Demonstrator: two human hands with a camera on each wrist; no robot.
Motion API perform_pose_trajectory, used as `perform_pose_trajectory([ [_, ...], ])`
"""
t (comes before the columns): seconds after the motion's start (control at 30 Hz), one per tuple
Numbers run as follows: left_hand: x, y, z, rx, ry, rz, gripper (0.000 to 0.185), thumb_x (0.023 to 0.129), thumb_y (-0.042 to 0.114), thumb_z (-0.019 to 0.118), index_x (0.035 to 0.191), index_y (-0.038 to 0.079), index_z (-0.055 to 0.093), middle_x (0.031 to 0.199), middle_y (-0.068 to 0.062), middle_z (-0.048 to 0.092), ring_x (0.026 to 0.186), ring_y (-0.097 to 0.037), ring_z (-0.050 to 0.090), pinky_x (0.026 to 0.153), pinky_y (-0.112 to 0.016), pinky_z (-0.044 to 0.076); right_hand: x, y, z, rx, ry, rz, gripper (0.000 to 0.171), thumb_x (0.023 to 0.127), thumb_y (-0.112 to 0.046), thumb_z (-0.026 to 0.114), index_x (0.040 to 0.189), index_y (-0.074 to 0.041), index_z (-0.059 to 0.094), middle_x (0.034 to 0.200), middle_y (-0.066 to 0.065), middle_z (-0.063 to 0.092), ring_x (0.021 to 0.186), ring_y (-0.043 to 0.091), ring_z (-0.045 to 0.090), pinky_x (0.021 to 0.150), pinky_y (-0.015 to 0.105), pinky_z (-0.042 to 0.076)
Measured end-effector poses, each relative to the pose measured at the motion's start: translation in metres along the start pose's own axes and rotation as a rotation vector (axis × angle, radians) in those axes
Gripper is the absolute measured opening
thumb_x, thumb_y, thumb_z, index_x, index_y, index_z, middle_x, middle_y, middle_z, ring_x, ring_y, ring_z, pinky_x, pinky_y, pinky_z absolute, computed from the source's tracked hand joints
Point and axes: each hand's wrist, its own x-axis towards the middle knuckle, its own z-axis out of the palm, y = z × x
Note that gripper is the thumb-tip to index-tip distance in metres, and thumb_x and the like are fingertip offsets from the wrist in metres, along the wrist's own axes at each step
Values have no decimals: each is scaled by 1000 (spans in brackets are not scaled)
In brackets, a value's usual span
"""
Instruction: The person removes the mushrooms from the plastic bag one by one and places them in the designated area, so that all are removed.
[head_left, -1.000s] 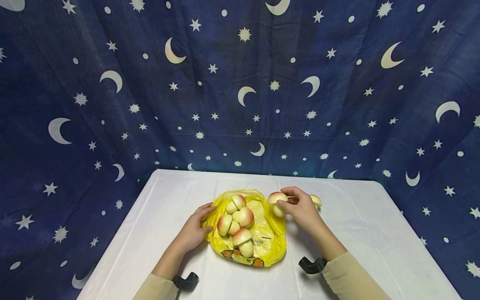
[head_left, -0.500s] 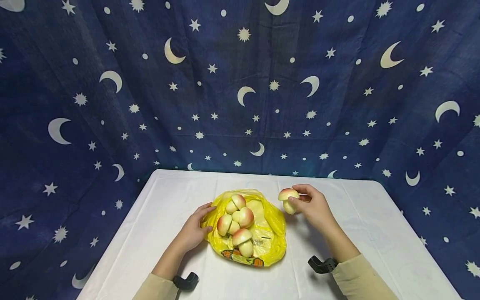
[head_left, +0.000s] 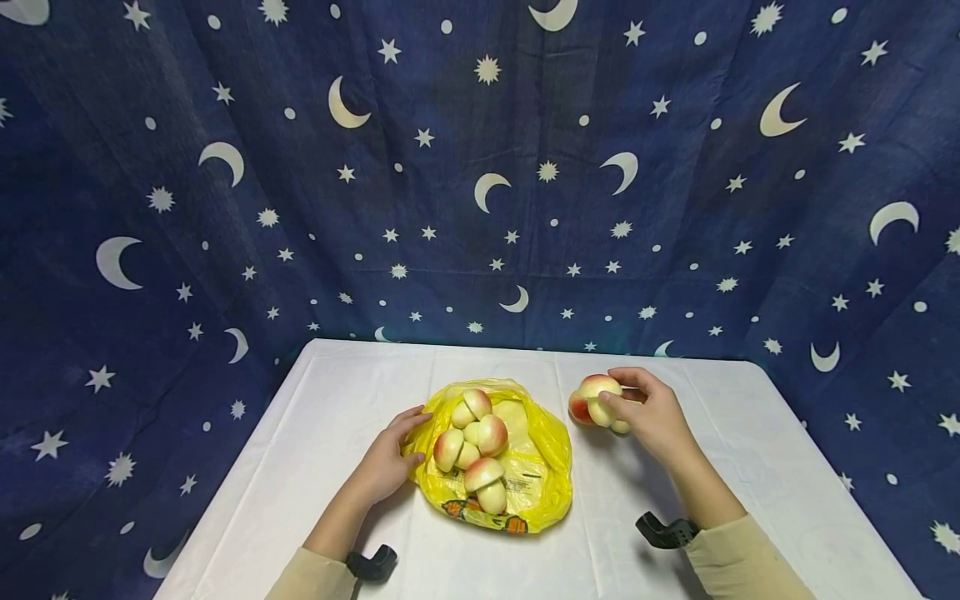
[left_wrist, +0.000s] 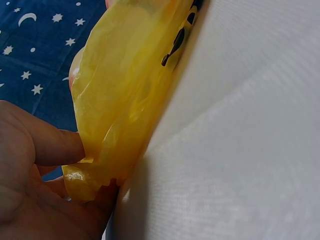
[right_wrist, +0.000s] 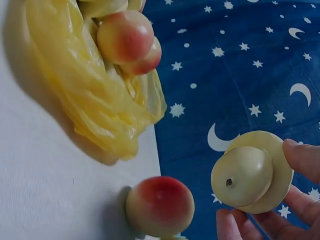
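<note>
My right hand (head_left: 660, 421) holds a pale mushroom (right_wrist: 242, 177) between thumb and fingers, the underside of its cap and its rounded stalk facing the right wrist camera. Close by on the table lies another mushroom (right_wrist: 160, 206) with a red-blushed cap, overlapped by the held one in the head view. The yellow plastic bag (head_left: 555, 450) sits spread wide at the table's middle, and several red-tinged mushrooms (head_left: 486, 483) lie in it. My left hand (head_left: 386, 458) grips the bag's left edge, thumb (left_wrist: 60, 145) on one side and fingers on the other.
A white cloth (head_left: 465, 571) covers the table. Behind it hangs a dark blue curtain (head_left: 420, 192) with moons and stars. Both wrists bear a black device, one at the left wrist (head_left: 372, 564) and one at the right (head_left: 663, 531).
My right hand has moved right, away from the bag, with the mushroom in its fingers. The red-capped mushroom beside it now shows. My left hand and the bag stay put.
</note>
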Motion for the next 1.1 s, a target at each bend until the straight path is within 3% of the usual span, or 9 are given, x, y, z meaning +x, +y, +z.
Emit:
perform_pose_trajectory([
  [0.27, -1, 1, -1, 10, 1, 10, 62, 93, -7, 71, 151, 12, 62, 172, -9, 42, 163, -43, 32, 132, -67, 24, -2, 7, -15, -52, -3, -34, 54, 99, -32, 79, 143, -5, 63, 142, 18, 66, 108, 14, 63, 80, 15, 57],
  [0.63, 1, -1, -2, 1, -4, 2, 62, 94, -6, 70, 152, 14, 61, 173, -8, 40, 164, -41, 30, 133, -66, 21, -4, 19, -33, -153, -4, -47, 55, 100, -33, 78, 144, -5, 63, 140, 20, 68, 105, 2, 62, 82, 13, 54],
  [0.9, 0, -1, -2, 0, 4, 4, 62, 93, -5, 71, 152, 13, 61, 173, -8, 41, 164, -42, 32, 133, -66, 22, -6, 27, -45, -152, 8, -43, 55, 100, -31, 78, 145, -3, 62, 141, 23, 67, 100, -11, 60, 79, 11, 55],
  [1.1, 0, -1, -2, -11, 1, 0, 62, 92, -6, 71, 150, 12, 62, 172, -9, 42, 163, -42, 32, 133, -66, 24, -8, 36, -50, -142, 30, -61, 52, 100, -27, 78, 144, -3, 62, 142, 23, 66, 97, -11, 61, 77, 12, 56],
])
